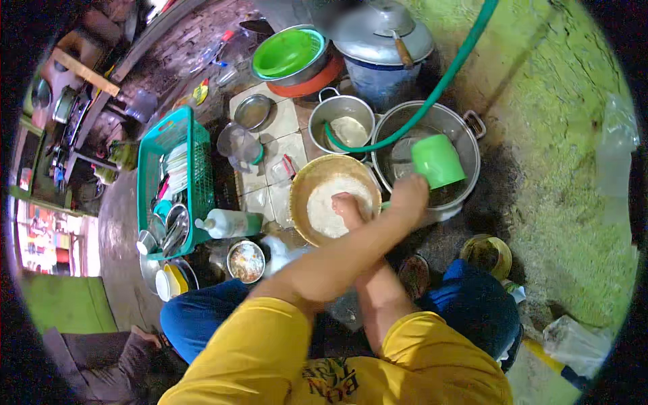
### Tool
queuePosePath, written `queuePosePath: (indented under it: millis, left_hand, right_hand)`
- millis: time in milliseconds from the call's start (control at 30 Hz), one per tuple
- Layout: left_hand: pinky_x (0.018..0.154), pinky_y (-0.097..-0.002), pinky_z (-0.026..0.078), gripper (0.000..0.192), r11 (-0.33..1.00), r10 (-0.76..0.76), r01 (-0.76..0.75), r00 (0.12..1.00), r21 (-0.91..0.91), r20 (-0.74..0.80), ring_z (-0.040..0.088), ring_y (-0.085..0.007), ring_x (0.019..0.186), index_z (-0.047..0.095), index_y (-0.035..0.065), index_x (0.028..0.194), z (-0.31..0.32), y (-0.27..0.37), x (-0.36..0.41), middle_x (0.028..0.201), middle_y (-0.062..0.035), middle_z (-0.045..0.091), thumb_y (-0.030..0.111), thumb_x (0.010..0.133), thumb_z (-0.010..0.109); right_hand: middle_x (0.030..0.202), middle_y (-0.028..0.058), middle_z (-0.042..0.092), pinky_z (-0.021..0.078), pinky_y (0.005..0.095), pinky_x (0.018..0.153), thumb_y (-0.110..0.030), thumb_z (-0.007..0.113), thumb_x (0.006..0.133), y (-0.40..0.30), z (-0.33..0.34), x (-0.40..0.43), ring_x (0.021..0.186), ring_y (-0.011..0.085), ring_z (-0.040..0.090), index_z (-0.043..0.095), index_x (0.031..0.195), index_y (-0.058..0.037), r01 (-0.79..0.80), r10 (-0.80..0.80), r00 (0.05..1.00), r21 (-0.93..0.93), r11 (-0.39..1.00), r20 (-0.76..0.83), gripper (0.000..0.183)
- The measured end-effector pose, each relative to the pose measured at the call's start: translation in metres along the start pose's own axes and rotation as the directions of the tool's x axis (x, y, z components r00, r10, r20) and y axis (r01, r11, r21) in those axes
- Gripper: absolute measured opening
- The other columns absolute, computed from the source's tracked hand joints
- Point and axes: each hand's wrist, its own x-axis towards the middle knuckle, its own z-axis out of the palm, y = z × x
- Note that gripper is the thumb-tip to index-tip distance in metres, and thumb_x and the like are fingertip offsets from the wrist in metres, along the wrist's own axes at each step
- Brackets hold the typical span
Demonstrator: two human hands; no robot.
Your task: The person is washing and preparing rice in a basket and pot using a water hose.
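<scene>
My forearms cross, the left one over the right. With my left hand (409, 196) I grip a light-green plastic dipper (438, 161), its cup over a large two-handled aluminium pot (476, 152). That pot appears to hold water. My right hand (349, 208) is inside a round woven basket (298, 202), touching white grains (324, 215) that look like rice. Its fingers look curled, but whether they enclose any grains cannot be made out. Behind the basket stands a smaller metal pot (316, 119) with pale contents. The end of a green hose (430, 119) hangs into it.
Dishes and cutlery fill a teal plastic basket (202, 152) at left, beside a pump bottle (235, 224). A metal bowl (246, 260) sits near my left knee. Stacked basins (283, 53) and a lidded blue container (382, 76) stand behind. A green wall (567, 167) bounds the right.
</scene>
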Motion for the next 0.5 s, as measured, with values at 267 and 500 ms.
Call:
queuePosePath:
  millis: [267,500]
  left_hand:
    - [0.093,-0.046,0.037,0.027,0.942,0.127,-0.224,0.926,-0.25,-0.354,0.049,-0.0386,0.107,0.059,0.0,0.097,-0.047,0.016,-0.105,0.12,-0.0277,0.047,0.012,0.072,0.06]
    - [0.087,-0.0426,0.04,0.032,0.697,-0.717,0.443,0.448,-0.564,-0.534,0.05,-0.0357,0.097,0.054,0.0018,0.1,-0.005,-0.224,-0.198,0.097,-0.02,0.052,0.02,0.075,0.063]
  right_hand:
    - [0.094,0.0152,0.062,0.051,0.0308,0.074,-0.015,0.055,0.082,-0.025,-0.049,0.006,0.083,0.0232,0.062,0.057,0.11,0.0,-0.247,0.249,0.965,0.037,0.968,-0.075,0.031]
    - [0.087,0.0113,0.061,0.049,0.0297,0.071,-0.026,0.06,0.082,-0.101,0.035,-0.044,0.078,0.0197,0.06,0.059,0.105,-0.0013,-0.369,0.313,0.922,-0.267,0.89,-0.228,0.033]
